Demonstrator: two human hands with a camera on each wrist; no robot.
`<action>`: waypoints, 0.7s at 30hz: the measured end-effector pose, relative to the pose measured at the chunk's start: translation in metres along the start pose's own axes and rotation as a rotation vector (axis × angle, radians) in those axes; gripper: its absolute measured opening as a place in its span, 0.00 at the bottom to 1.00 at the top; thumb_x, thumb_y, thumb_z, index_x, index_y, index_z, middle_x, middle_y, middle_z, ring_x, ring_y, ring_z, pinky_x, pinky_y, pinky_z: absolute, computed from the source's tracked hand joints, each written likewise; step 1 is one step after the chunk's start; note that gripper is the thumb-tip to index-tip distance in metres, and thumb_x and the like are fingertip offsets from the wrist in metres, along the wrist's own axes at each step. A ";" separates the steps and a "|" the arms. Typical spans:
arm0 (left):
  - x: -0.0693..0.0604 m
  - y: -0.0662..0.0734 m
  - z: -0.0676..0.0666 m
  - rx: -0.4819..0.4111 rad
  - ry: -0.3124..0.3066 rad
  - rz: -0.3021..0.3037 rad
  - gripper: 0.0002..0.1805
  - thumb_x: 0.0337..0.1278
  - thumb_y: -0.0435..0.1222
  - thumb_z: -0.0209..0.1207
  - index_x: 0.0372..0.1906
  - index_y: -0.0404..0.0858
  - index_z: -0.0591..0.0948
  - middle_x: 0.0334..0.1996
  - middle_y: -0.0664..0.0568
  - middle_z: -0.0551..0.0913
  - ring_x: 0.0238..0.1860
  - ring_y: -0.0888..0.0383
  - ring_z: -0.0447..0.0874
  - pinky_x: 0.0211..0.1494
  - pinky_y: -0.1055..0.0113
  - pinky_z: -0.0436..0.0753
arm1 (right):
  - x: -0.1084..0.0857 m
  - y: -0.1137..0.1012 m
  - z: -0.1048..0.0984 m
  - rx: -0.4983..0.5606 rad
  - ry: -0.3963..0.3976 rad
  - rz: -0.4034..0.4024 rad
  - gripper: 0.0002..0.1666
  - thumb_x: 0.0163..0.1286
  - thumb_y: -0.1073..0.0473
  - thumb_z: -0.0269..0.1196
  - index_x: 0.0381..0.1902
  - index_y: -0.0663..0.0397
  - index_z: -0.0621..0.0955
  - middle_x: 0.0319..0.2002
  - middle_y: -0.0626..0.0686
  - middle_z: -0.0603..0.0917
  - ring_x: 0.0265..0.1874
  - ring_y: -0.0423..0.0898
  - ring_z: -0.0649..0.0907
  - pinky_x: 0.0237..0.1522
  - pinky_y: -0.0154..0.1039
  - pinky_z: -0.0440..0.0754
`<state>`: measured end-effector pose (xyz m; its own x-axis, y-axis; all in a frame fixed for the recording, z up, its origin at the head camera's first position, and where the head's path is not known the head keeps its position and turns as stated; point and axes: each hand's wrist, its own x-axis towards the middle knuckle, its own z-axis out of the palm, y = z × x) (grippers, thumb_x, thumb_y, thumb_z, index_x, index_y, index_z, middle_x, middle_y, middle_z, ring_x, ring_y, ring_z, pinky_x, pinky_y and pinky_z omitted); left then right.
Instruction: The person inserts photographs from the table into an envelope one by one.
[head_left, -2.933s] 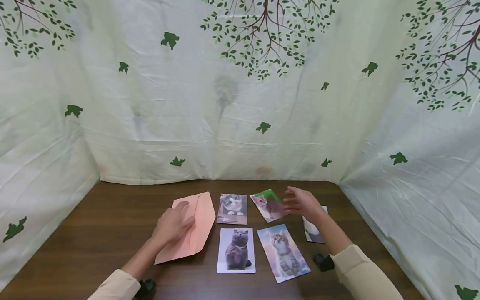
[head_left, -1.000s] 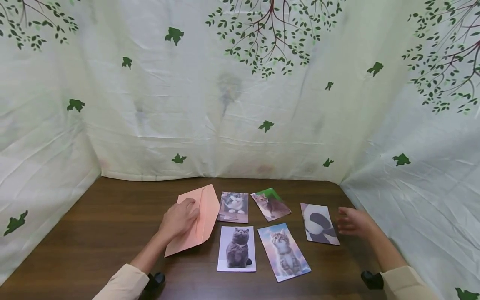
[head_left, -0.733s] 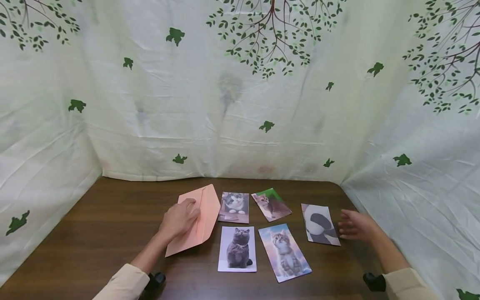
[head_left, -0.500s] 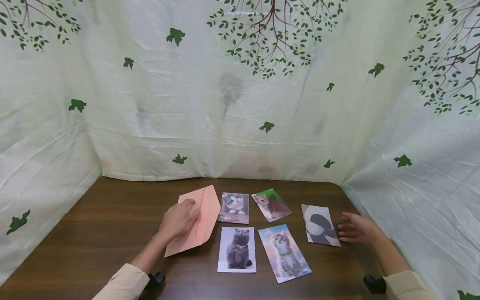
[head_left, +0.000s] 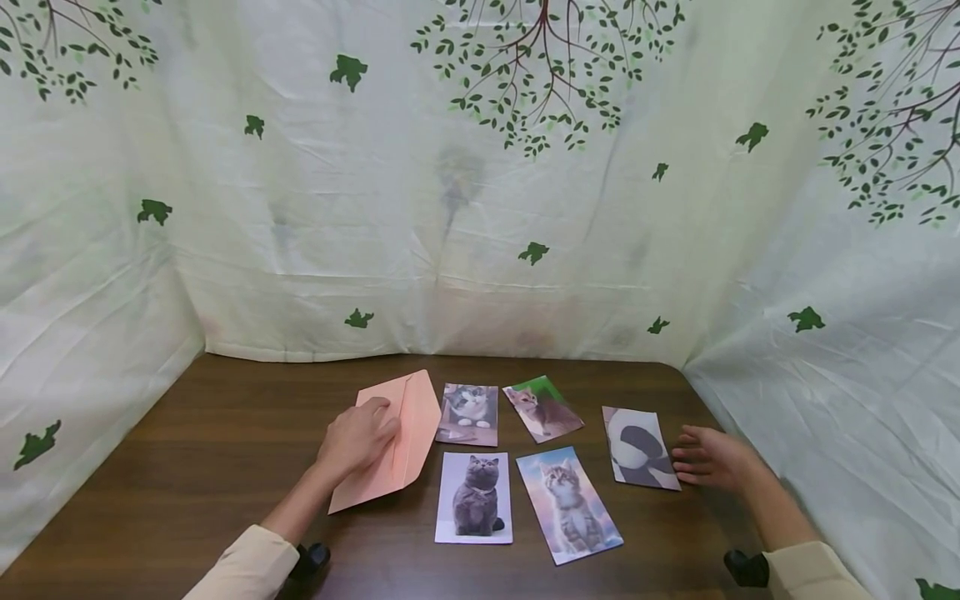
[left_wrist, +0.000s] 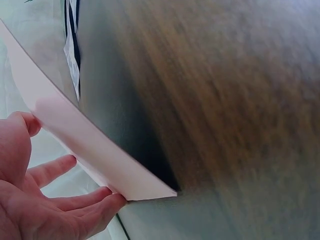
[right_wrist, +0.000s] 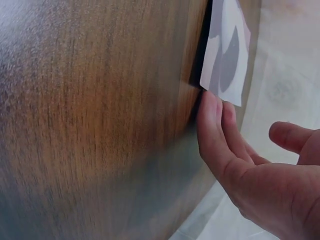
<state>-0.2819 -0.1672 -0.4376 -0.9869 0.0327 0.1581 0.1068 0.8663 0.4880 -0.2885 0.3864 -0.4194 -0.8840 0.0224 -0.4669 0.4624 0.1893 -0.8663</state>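
My left hand (head_left: 362, 440) rests on a pink envelope (head_left: 411, 429) at the table's left middle. In the left wrist view, the thumb and fingertips (left_wrist: 67, 161) touch the envelope's upper face, and none show beneath it. Across the table my right hand (head_left: 716, 458) lies with loosely bent fingers. Its fingertips (right_wrist: 207, 100) meet the edge of a photo card (head_left: 641, 448) with a grey and white picture; the thumb stands apart. Between the hands lie a grey cat card (head_left: 474, 500), a tabby kitten card (head_left: 570, 507), a grey-white cat card (head_left: 467, 414) and a green-cornered cat card (head_left: 542, 408).
Everything lies on a dark brown wooden table (head_left: 187, 467). A pale cloth (head_left: 480, 208) printed with leaves hangs behind it and along both sides. Black devices sit at the left wrist (head_left: 311, 560) and the right wrist (head_left: 745, 568).
My right hand has moved right, from beside the green-cornered card to the far right card's edge. The left hand and envelope sit slightly farther right. The cards lie about as before.
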 end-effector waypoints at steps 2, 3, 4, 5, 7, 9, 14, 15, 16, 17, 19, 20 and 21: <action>0.000 0.000 0.000 0.000 0.004 0.004 0.26 0.63 0.41 0.52 0.62 0.34 0.78 0.54 0.35 0.84 0.52 0.34 0.83 0.54 0.39 0.78 | 0.001 0.001 0.000 0.017 0.002 0.004 0.40 0.83 0.50 0.41 0.74 0.80 0.50 0.64 0.76 0.70 0.50 0.56 0.81 0.54 0.50 0.84; 0.000 0.000 0.000 0.001 0.005 0.007 0.26 0.63 0.41 0.52 0.62 0.34 0.78 0.54 0.35 0.84 0.52 0.34 0.83 0.54 0.39 0.78 | 0.002 0.001 0.000 0.023 0.002 0.006 0.39 0.83 0.50 0.41 0.74 0.80 0.50 0.63 0.75 0.70 0.50 0.56 0.81 0.53 0.50 0.84; 0.000 -0.001 0.000 0.002 0.006 0.011 0.26 0.63 0.41 0.52 0.62 0.33 0.78 0.54 0.35 0.84 0.52 0.34 0.83 0.54 0.38 0.78 | 0.002 0.002 0.000 0.030 0.003 0.007 0.39 0.83 0.50 0.41 0.74 0.80 0.50 0.63 0.75 0.71 0.50 0.56 0.81 0.53 0.49 0.84; 0.000 -0.001 0.000 0.002 0.006 0.013 0.26 0.64 0.41 0.52 0.62 0.33 0.78 0.54 0.35 0.84 0.52 0.35 0.83 0.54 0.39 0.78 | 0.003 0.002 0.000 0.035 0.002 0.009 0.39 0.82 0.50 0.41 0.74 0.80 0.50 0.63 0.75 0.71 0.50 0.56 0.81 0.53 0.49 0.84; -0.001 -0.001 0.001 0.007 0.004 0.016 0.26 0.64 0.41 0.51 0.62 0.33 0.78 0.54 0.35 0.84 0.52 0.35 0.83 0.54 0.39 0.78 | 0.003 0.003 0.000 0.042 0.004 0.012 0.39 0.82 0.51 0.41 0.74 0.80 0.50 0.63 0.75 0.70 0.50 0.57 0.81 0.54 0.50 0.84; 0.000 -0.001 0.001 0.009 0.002 0.015 0.26 0.64 0.42 0.51 0.62 0.33 0.78 0.54 0.35 0.85 0.51 0.35 0.83 0.54 0.39 0.78 | 0.004 0.003 0.001 0.048 0.009 0.015 0.39 0.82 0.51 0.41 0.74 0.80 0.50 0.64 0.76 0.69 0.51 0.57 0.81 0.54 0.50 0.84; 0.001 -0.001 0.001 0.006 0.000 0.001 0.26 0.64 0.42 0.51 0.63 0.33 0.78 0.54 0.35 0.84 0.51 0.36 0.83 0.54 0.39 0.78 | 0.004 0.003 0.002 0.063 0.023 0.014 0.38 0.82 0.52 0.41 0.73 0.81 0.52 0.63 0.77 0.70 0.50 0.57 0.82 0.54 0.51 0.84; 0.001 -0.001 0.001 0.006 0.000 -0.002 0.27 0.64 0.43 0.51 0.63 0.33 0.78 0.54 0.35 0.84 0.52 0.36 0.83 0.55 0.40 0.78 | 0.004 0.003 0.003 0.065 0.028 0.014 0.37 0.82 0.52 0.41 0.73 0.81 0.52 0.63 0.77 0.70 0.49 0.56 0.82 0.53 0.50 0.85; 0.001 -0.001 0.001 0.005 0.000 -0.003 0.27 0.64 0.43 0.51 0.63 0.33 0.78 0.55 0.35 0.84 0.52 0.36 0.83 0.55 0.40 0.78 | 0.004 0.002 0.003 0.069 0.027 0.014 0.37 0.82 0.52 0.41 0.73 0.81 0.52 0.62 0.76 0.71 0.49 0.56 0.82 0.53 0.50 0.85; 0.001 -0.001 0.001 0.005 -0.001 -0.002 0.27 0.64 0.43 0.51 0.63 0.33 0.78 0.55 0.35 0.84 0.52 0.36 0.83 0.55 0.39 0.78 | 0.004 0.003 0.004 0.071 0.027 0.013 0.37 0.82 0.53 0.41 0.73 0.81 0.53 0.62 0.76 0.71 0.48 0.56 0.83 0.53 0.50 0.85; 0.001 -0.002 0.001 0.004 0.000 -0.002 0.27 0.64 0.43 0.51 0.63 0.34 0.78 0.55 0.36 0.84 0.52 0.35 0.83 0.55 0.39 0.78 | 0.004 0.002 0.005 0.075 0.028 0.013 0.37 0.82 0.53 0.41 0.72 0.81 0.53 0.60 0.75 0.73 0.48 0.55 0.83 0.52 0.49 0.85; 0.001 -0.002 0.001 0.004 0.000 0.000 0.26 0.64 0.43 0.51 0.63 0.34 0.78 0.55 0.36 0.84 0.52 0.35 0.83 0.55 0.39 0.78 | 0.004 0.002 0.006 0.078 0.029 0.014 0.37 0.82 0.53 0.41 0.72 0.81 0.54 0.59 0.74 0.74 0.47 0.55 0.83 0.52 0.49 0.85; 0.001 -0.002 0.001 0.005 0.002 0.003 0.26 0.64 0.43 0.51 0.63 0.34 0.78 0.55 0.36 0.84 0.52 0.35 0.83 0.55 0.39 0.78 | 0.004 0.002 0.006 0.079 0.024 0.013 0.37 0.82 0.53 0.41 0.72 0.81 0.53 0.59 0.74 0.74 0.47 0.55 0.83 0.52 0.49 0.85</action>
<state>-0.2835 -0.1689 -0.4391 -0.9863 0.0342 0.1613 0.1091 0.8688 0.4831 -0.2906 0.3809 -0.4244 -0.8789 0.0478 -0.4746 0.4769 0.1109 -0.8719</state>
